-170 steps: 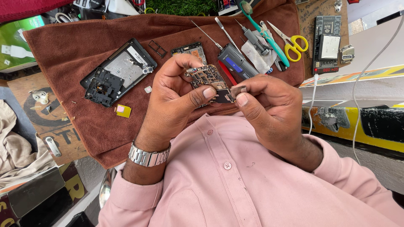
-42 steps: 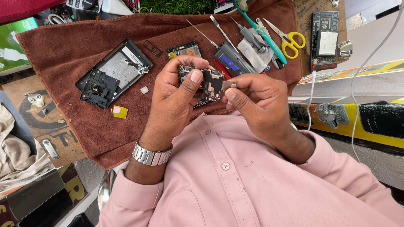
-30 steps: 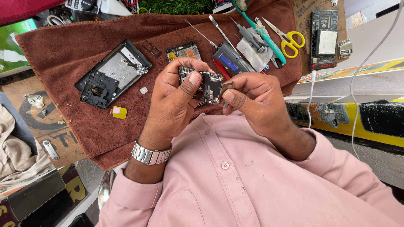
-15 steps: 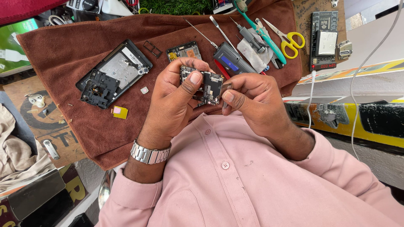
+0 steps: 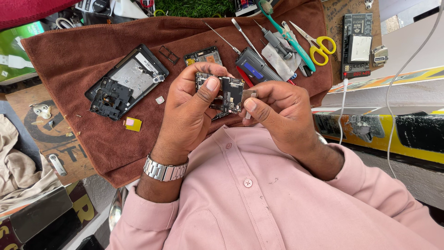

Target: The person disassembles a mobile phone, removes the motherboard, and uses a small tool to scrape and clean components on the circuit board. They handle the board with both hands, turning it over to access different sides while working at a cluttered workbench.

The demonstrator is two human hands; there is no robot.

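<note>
Both hands, left (image 5: 189,109) and right (image 5: 277,113), pinch a circuit board (image 5: 227,92) above the brown towel (image 5: 92,55); opened phone (image 5: 126,81) and scissors (image 5: 319,44) lie nearby.

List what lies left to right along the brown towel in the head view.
opened phone body → yellow tab → left hand → circuit board → right hand → yellow-handled scissors

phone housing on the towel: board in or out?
Out. The phone housing lies open on the brown towel, while both hands hold a circuit board above it.
</note>
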